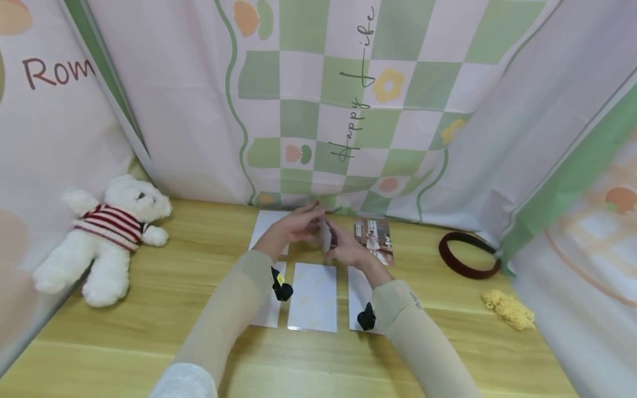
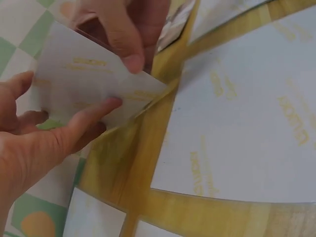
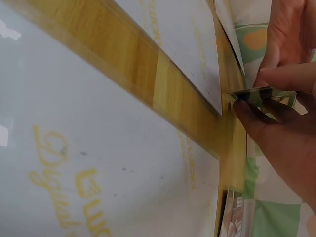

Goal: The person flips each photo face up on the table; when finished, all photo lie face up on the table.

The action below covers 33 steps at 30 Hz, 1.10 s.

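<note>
Both hands hold a photo print (image 1: 326, 235) upright above the back of the table. Its white back with pale yellow lettering faces the left wrist camera. My left hand (image 2: 39, 143) grips the print (image 2: 79, 91) from the left, with one digit across the white back and others at its edge. From the other side my right hand (image 3: 286, 143) pinches it, its thumb lying on the white back in the left wrist view. In the head view the left hand (image 1: 301, 224) and right hand (image 1: 345, 246) nearly meet. The print's picture side is mostly hidden.
Face-down prints lie in rows on the wooden table, among them a middle one (image 1: 312, 298) and a back-left one (image 1: 261, 226). A picture-side-up print (image 1: 380, 237) lies back right. A teddy bear (image 1: 111, 235), dark red headband (image 1: 460, 265) and yellow yarn (image 1: 507, 309) flank them.
</note>
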### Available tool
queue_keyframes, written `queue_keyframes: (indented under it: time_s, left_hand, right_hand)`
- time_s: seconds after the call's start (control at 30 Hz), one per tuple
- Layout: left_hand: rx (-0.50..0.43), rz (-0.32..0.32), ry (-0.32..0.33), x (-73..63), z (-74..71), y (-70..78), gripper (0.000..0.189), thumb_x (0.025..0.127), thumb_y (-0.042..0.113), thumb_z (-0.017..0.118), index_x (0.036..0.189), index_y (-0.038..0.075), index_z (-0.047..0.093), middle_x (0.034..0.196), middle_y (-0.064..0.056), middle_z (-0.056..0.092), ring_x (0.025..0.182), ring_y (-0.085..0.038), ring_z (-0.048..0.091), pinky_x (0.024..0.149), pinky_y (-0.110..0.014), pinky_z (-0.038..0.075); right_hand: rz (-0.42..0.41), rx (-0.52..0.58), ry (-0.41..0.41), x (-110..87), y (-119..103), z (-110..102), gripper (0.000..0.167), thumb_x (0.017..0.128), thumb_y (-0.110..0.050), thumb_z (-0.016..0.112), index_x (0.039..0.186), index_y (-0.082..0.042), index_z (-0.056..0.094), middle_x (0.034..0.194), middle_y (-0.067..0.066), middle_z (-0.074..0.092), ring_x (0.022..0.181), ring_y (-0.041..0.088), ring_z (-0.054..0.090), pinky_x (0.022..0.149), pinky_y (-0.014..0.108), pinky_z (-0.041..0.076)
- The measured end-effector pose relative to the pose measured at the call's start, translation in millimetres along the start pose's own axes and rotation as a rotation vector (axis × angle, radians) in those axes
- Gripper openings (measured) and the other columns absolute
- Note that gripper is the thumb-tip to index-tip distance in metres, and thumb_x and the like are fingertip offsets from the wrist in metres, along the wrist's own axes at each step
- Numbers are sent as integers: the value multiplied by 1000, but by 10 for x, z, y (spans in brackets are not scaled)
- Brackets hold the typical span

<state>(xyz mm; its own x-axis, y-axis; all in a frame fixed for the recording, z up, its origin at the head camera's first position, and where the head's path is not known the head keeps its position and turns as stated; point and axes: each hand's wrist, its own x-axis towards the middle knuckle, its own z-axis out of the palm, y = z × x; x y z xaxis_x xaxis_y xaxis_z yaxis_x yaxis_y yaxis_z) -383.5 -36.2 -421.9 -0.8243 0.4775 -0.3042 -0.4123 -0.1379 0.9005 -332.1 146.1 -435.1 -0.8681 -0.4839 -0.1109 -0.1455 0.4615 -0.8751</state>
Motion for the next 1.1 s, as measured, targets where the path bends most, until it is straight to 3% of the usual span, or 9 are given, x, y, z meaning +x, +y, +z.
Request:
queue_keyframes:
  time_s: [0.13, 0.27, 0.47, 0.6, 0.7, 0.9, 0.97, 1.1]
  left_hand:
    - [-91, 9, -9, -37, -25, 52, 74, 111, 11, 41, 168, 19, -5, 166, -30, 28, 156, -45, 33, 123, -67, 35]
    - [-74, 19, 26, -43, -53, 71, 67, 109, 1, 35, 168, 8, 3, 163, -36, 31, 152, -49, 36, 123, -66, 35]
    - [-36, 38, 155, 2, -124, 19, 67, 104, -9, 35, 167, 5, 15, 157, -35, 41, 143, -48, 49, 121, -58, 43]
    - [15, 56, 275, 30, -157, -40, 68, 100, -11, 44, 164, 0, 22, 155, -32, 44, 116, -37, 64, 116, -53, 50]
    - [150, 75, 385, 36, -154, -89, 67, 94, -12, 50, 158, -7, 30, 153, -31, 46, 107, -33, 66, 109, -47, 57]
    - [682, 129, 553, 41, -128, -159, 55, 83, -8, 55, 137, -4, 58, 141, -23, 62, 123, -38, 64, 97, -41, 62]
    - [787, 126, 549, 43, -118, -161, 51, 83, -5, 54, 133, -3, 61, 139, -21, 65, 124, -38, 63, 98, -43, 61]
    - [894, 110, 481, 36, -86, -143, 49, 85, 0, 51, 132, -3, 63, 139, -19, 66, 125, -36, 63, 105, -45, 58]
  right_hand:
    - [-35, -82, -15, -14, -20, -2, 107, 81, 15, 59, 169, -18, 8, 174, 19, 18, 156, 46, 33, 125, 58, 37]
    - [-61, -133, -44, -23, -35, -7, 102, 81, 16, 57, 168, -15, 14, 173, 20, 22, 153, 48, 36, 123, 58, 41]
    - [-92, -374, -24, -5, -33, 5, 87, 86, 9, 60, 165, -7, 26, 153, 30, 48, 126, 42, 60, 102, 49, 57]
    - [-54, -519, -16, 4, -39, 12, 73, 96, -1, 62, 163, -10, 33, 141, 27, 59, 110, 32, 63, 94, 46, 56]
    - [-15, -578, -17, -4, -41, 10, 67, 100, -6, 62, 162, -13, 38, 141, 25, 62, 112, 31, 64, 100, 48, 57]
    - [32, -637, -30, -29, -39, 15, 60, 104, -11, 60, 160, -15, 40, 152, 24, 55, 130, 38, 61, 110, 54, 53]
    - [28, -651, -33, -29, -36, 14, 59, 104, -11, 61, 159, -14, 42, 155, 22, 53, 137, 39, 58, 115, 55, 50]
    - [24, -688, -38, -22, -24, 6, 53, 103, -11, 61, 155, -11, 49, 155, 18, 55, 141, 39, 55, 118, 55, 48]
